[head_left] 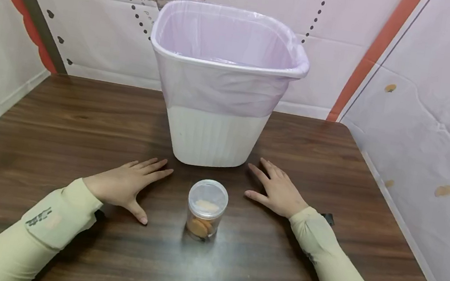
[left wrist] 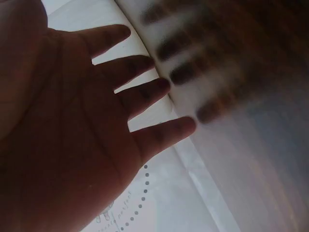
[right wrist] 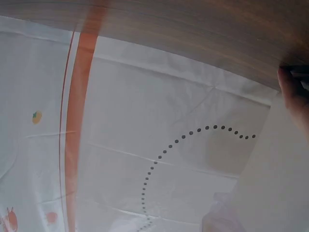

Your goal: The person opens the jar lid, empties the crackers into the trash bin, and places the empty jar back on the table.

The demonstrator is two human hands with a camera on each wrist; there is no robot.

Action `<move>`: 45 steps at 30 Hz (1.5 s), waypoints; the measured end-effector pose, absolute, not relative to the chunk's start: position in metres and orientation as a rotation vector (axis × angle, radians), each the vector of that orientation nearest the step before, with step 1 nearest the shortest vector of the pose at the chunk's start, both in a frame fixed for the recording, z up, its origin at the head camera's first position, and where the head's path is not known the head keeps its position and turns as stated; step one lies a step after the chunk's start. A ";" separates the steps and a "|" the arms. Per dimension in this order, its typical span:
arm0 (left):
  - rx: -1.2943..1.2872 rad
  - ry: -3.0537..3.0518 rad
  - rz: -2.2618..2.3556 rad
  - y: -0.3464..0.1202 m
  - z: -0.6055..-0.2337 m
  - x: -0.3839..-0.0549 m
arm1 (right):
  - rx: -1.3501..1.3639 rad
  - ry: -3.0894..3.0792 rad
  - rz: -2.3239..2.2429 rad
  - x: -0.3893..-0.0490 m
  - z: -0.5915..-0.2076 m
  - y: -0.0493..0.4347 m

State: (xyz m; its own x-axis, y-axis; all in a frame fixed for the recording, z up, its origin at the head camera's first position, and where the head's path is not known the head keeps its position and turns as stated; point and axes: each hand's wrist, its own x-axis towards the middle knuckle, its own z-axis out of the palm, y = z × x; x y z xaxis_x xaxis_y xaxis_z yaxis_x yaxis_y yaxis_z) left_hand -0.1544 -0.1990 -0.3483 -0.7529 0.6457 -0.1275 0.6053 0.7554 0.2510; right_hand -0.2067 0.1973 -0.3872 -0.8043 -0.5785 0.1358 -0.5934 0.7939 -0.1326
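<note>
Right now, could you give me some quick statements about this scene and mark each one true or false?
1. The clear jar stands between the left hand and the right hand. True.
2. The left hand grips the clear jar. False: it is spread open, apart from the jar.
3. A lilac bag lines the white bin. True.
4. The white bin lies on its side. False: it stands upright on the table.
5. The clear jar is empty. False: it holds some orange-brown pieces.
</note>
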 end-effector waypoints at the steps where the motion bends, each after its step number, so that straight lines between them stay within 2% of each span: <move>1: 0.982 2.734 0.289 -0.199 -0.347 -0.154 | 0.948 -2.890 0.252 -0.207 -0.387 0.197; 24: 1.020 2.725 0.323 -0.193 -0.342 -0.153 | 0.924 -2.911 0.185 -0.207 -0.384 0.195; 35: 1.122 2.768 0.627 -0.181 -0.336 -0.152 | 0.921 -2.908 0.185 -0.205 -0.384 0.194; 45: 1.225 2.668 1.034 -0.165 -0.329 -0.137 | 0.932 -2.923 0.194 -0.203 -0.382 0.192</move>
State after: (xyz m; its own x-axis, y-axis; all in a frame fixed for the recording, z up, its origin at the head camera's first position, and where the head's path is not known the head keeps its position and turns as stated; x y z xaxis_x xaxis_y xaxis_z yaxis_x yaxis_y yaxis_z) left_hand -0.1374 -0.1647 -0.3290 -0.6898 0.6843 0.2366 0.6650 0.4696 0.5807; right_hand -0.2028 0.1921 -0.3820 -0.8140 -0.5718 0.1020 -0.5803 0.8084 -0.0993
